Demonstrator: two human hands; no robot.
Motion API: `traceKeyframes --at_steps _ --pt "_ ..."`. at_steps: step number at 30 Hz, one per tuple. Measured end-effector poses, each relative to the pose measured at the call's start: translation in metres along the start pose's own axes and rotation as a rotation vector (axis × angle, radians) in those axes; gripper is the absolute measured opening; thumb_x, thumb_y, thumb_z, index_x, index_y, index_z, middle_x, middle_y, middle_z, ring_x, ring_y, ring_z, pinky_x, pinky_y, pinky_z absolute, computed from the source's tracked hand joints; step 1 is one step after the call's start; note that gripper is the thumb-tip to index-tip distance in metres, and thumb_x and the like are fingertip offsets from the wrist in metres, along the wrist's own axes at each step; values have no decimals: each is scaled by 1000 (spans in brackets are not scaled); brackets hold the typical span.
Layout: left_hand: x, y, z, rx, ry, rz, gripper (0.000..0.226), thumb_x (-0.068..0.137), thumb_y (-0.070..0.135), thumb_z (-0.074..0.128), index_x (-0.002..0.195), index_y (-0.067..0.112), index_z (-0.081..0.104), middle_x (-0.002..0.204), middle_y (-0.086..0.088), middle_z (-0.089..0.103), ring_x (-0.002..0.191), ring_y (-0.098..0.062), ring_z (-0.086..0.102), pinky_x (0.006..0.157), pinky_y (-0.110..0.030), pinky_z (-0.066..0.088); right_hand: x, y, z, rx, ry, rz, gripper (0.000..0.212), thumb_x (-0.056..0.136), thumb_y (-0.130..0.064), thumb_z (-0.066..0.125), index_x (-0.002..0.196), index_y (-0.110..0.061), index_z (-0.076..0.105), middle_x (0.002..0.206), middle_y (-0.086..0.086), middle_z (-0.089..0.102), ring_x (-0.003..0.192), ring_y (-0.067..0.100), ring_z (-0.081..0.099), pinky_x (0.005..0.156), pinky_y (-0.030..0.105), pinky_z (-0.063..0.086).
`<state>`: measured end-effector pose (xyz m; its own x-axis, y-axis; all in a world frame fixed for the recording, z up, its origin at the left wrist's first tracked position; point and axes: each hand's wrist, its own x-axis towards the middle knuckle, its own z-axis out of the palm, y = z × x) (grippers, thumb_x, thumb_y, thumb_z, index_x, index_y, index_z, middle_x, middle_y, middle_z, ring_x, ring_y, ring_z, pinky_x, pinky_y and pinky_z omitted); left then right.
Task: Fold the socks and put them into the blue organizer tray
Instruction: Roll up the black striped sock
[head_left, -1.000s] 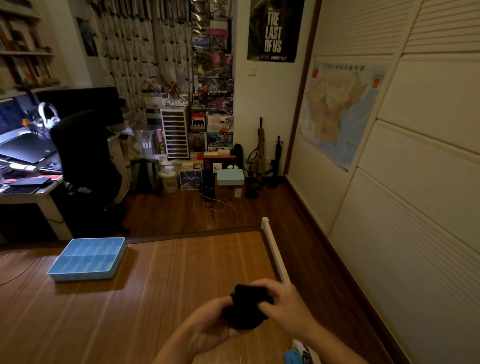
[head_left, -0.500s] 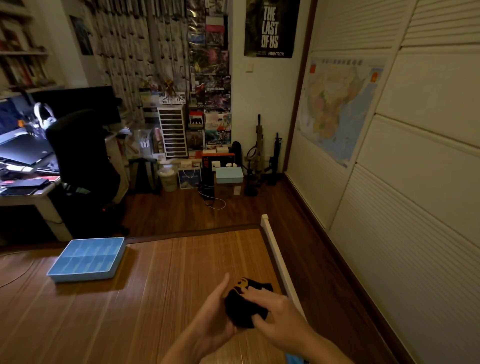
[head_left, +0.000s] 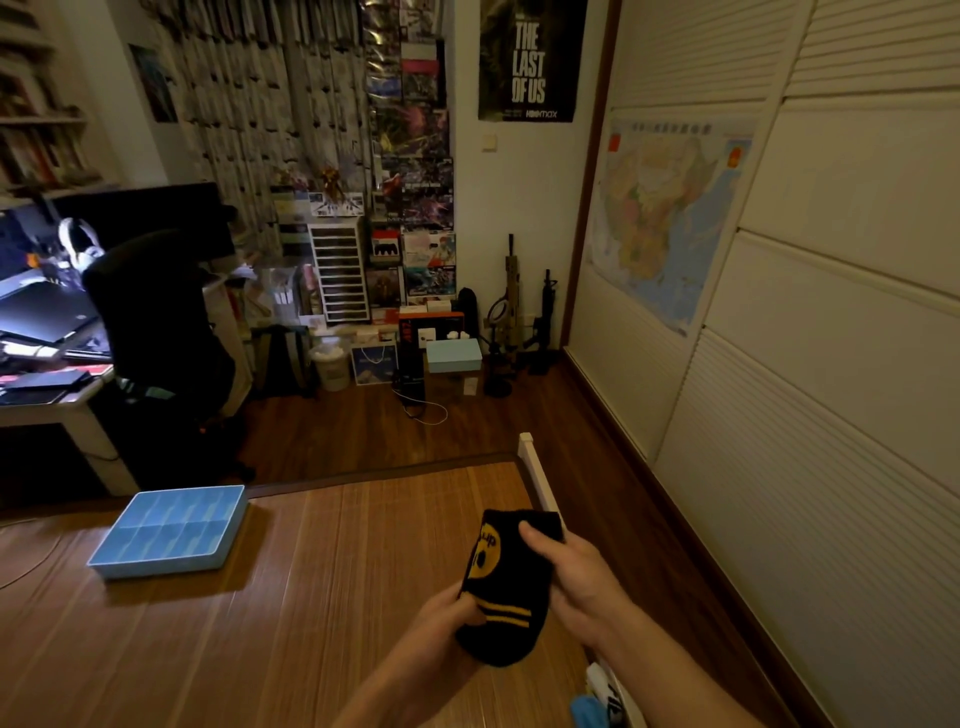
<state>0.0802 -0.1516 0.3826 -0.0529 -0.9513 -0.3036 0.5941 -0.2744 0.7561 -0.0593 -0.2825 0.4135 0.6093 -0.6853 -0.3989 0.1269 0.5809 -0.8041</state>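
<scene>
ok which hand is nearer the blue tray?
Left. The left hand grips the sock at its lower left edge, on the side toward the blue tray; the right hand holds the sock's right side, farther off.

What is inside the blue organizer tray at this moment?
The blue organizer tray shows only its own dividers and bare blue compartments; no sock lies in those. Its near wall hides part of the floor of the front row, so that strip cannot be checked.

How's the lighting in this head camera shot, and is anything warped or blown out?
Head view: dim, warm light; the desk at left glares; the wide lens bows the wardrobe doors; the black sock shows clear yellow stripes; the blue tray casts a soft shadow.
</scene>
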Motion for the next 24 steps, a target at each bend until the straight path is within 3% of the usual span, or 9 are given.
traceKeyframes --at_steps 4,8,12,15,20,24 --pt "-2 1 -8 47 -8 -38 69 76 5 82 140 0 57 134 -27 63 120 -41 63 101 -46 52 -2 -2 2 -145 -36 -81 38 90 -23 67 122 -2 66 111 17 76 104 32 73 84 41 61" --pt "-5 0 -12 71 -12 -68 61 89 8 78 145 2 52 143 -26 59 133 -43 56 112 -52 46 -8 -10 8 -206 -75 -109 39 88 -28 68 119 -4 68 109 17 76 102 32 74 79 38 62" --pt "-7 3 -11 72 20 -64 65 86 8 80 144 0 51 139 -26 62 129 -42 60 101 -45 54 -8 -16 4 -158 -129 -27 42 100 -36 56 116 -1 71 116 19 73 108 31 72 84 38 60" --pt "-10 9 -7 64 50 -68 58 87 26 81 138 6 61 133 -23 66 121 -37 66 92 -39 57 -10 -19 2 -238 -145 -30 42 96 -40 53 117 -9 74 119 15 73 112 28 70 94 42 56" --pt "-6 9 -3 72 135 19 54 86 43 80 126 9 70 122 -21 72 110 -37 71 84 -37 59 -13 -17 4 -293 -178 -32 39 96 -44 54 112 -16 76 114 9 74 104 19 72 78 27 57" --pt "-5 9 -2 -147 -7 24 58 81 48 79 119 5 75 98 -18 73 84 -30 73 75 -38 59 -10 -19 -2 -107 -301 -29 44 104 -39 46 133 -12 65 136 13 63 130 27 59 98 38 52"
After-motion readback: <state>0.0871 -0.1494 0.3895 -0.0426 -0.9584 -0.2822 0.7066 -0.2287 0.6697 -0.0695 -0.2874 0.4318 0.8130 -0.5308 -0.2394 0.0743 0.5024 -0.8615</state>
